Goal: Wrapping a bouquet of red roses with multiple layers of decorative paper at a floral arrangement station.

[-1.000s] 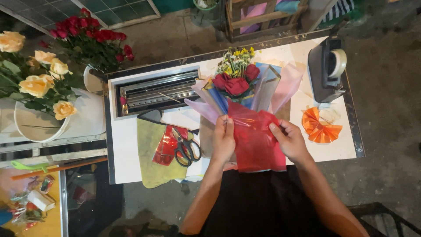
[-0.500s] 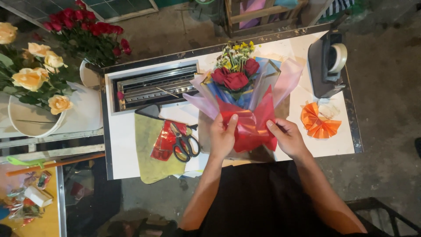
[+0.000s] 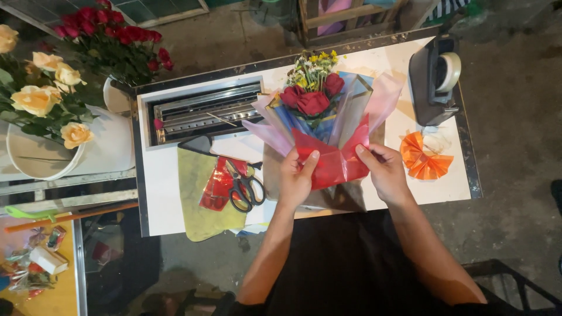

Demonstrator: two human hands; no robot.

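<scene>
A bouquet of red roses [image 3: 310, 100] with small yellow flowers lies on the white table [image 3: 170, 181], wrapped in pink and blue sheets. A red wrapping sheet [image 3: 335, 158] covers its lower part. My left hand [image 3: 295, 178] pinches the left side of the red sheet. On the right side, my right hand [image 3: 383, 171] grips the same sheet. Both hands press the sheet around the stems.
Black scissors [image 3: 244, 190] lie on red scraps and a yellow-green cloth [image 3: 196, 181] to the left. A tape dispenser [image 3: 436, 79] and an orange pleated paper fan [image 3: 424, 158] sit at the right. A metal tray [image 3: 202, 111] is behind. Buckets of yellow roses [image 3: 47, 99] and red roses [image 3: 117, 35] stand left.
The hands folded the red sheet upward and tighter around the bouquet's base; it now looks shorter and more gathered than before.
</scene>
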